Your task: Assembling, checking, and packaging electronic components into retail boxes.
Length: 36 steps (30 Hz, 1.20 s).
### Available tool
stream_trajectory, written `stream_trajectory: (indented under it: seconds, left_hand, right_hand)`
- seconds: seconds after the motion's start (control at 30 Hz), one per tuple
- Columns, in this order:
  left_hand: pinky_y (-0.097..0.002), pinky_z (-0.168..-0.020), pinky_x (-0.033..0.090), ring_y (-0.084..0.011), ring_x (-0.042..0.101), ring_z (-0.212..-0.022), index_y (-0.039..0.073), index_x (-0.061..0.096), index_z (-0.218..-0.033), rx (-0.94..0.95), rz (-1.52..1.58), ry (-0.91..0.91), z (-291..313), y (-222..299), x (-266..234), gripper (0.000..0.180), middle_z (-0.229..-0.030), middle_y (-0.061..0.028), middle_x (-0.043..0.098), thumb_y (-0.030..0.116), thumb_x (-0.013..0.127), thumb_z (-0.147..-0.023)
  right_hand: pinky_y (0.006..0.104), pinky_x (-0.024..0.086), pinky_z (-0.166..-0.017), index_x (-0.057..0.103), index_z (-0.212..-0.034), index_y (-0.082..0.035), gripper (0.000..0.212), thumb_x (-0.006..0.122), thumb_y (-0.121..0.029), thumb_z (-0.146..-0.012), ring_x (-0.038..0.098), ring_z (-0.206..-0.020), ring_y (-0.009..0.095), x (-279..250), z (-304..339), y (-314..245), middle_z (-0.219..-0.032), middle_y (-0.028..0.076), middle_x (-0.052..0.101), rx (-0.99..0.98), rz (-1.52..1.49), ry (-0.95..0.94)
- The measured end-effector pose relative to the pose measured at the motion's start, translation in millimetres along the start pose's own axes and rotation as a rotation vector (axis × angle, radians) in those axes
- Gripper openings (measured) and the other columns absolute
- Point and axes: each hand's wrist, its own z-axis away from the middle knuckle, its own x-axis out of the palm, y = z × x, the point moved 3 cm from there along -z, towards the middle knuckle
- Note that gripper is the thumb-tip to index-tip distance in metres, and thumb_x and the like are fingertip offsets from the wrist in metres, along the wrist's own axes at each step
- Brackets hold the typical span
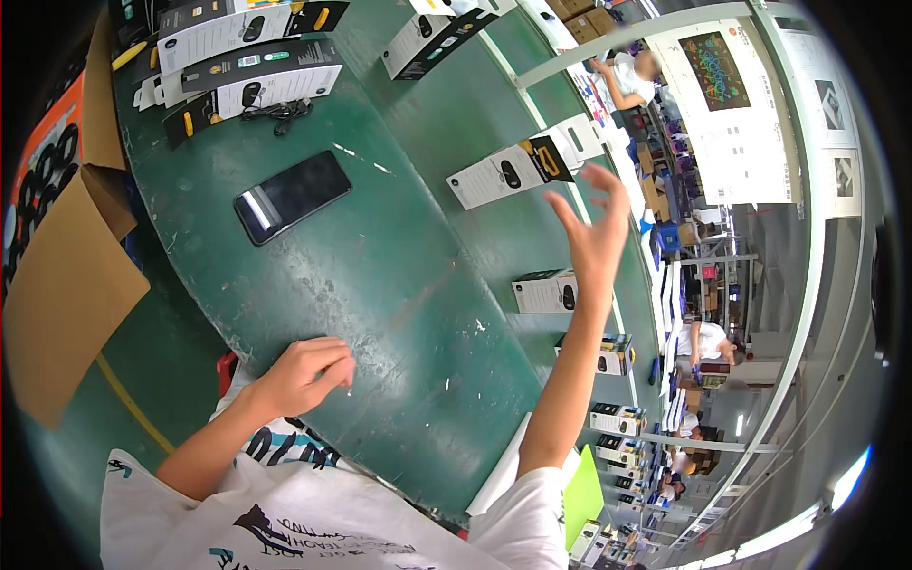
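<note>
I wear a white short-sleeved T-shirt (313, 518) printed with black sketch-like drawings, scrawled lettering and teal patches across the chest and near the left sleeve. Both my forearms are bare below the sleeves. My left hand (302, 372) and right hand (597, 233) carry no gloves, rings or watch

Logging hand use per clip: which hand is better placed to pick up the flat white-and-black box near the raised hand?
Right, probably. The right hand is raised, open and empty beside the flat box; the left hand rests curled on the green table, farther away.
</note>
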Motion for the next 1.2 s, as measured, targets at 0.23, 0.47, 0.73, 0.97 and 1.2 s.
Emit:
stream_trajectory:
  seconds: [0.23, 0.47, 0.73, 0.97, 1.2]
  left_hand:
    - [-0.0383, -0.077, 0.051, -0.0256, 0.063, -0.082, 0.001, 0.064, -0.096, -0.143, 0.074, -0.046, 36, 37, 26, 0.022, -0.089, -0.0109, 0.065, 0.016, 0.059, -0.11]
    - [-0.0346, -0.104, 0.049, -0.0169, 0.062, -0.119, 0.003, 0.064, -0.125, -0.476, 0.634, -0.882, 169, 16, 84, 0.025, -0.122, -0.0092, 0.065, 0.025, 0.054, -0.117]
    - [-0.0342, -0.097, 0.05, -0.0147, 0.063, -0.106, 0.002, 0.061, -0.116, -0.233, 0.514, -0.412, 9, 95, 3, 0.021, -0.113, -0.0066, 0.067, 0.02, 0.049, -0.117]
    - [-0.0468, -0.114, 0.045, -0.0397, 0.061, -0.129, -0.002, 0.037, -0.156, 0.126, 0.017, 0.125, -120, 58, 92, 0.066, -0.142, -0.0264, 0.057, 0.037, 0.064, -0.11]
    - [-0.0338, -0.103, 0.051, -0.0193, 0.062, -0.114, 0.0, 0.039, -0.157, 0.128, 0.478, -0.128, -104, 51, 133, 0.083, -0.125, -0.0126, 0.06, 0.045, 0.077, -0.098]
  right_hand:
    - [0.0433, 0.049, -0.097, 0.072, -0.118, -0.003, 0.042, 0.09, -0.021, -0.085, 0.07, -0.103, 0.031, 28, -24, 47, -0.105, 0.015, 0.078, 0.024, 0.293, -0.171]
    - [0.0307, 0.056, -0.082, 0.074, -0.116, 0.005, 0.033, 0.084, -0.015, -0.092, 0.073, -0.085, 0.014, -16, -6, 52, -0.095, 0.012, 0.081, 0.315, -0.201, -0.187]
    - [0.0261, 0.053, -0.084, 0.073, -0.114, 0.002, 0.031, 0.088, -0.01, -0.089, 0.068, -0.089, 0.008, -90, 74, -5, -0.099, 0.003, 0.077, 0.512, -0.477, -0.193]
    - [0.0323, 0.055, -0.087, 0.069, -0.11, -0.001, 0.043, 0.093, -0.009, -0.076, 0.07, -0.1, 0.022, -103, 151, -76, -0.097, 0.008, 0.074, 0.416, -0.322, -0.283]
    - [0.0421, 0.048, -0.083, 0.066, -0.11, -0.001, 0.054, 0.093, 0.0, -0.063, 0.057, -0.089, 0.027, -130, 183, -119, -0.092, 0.007, 0.069, 0.029, -0.208, -0.185]
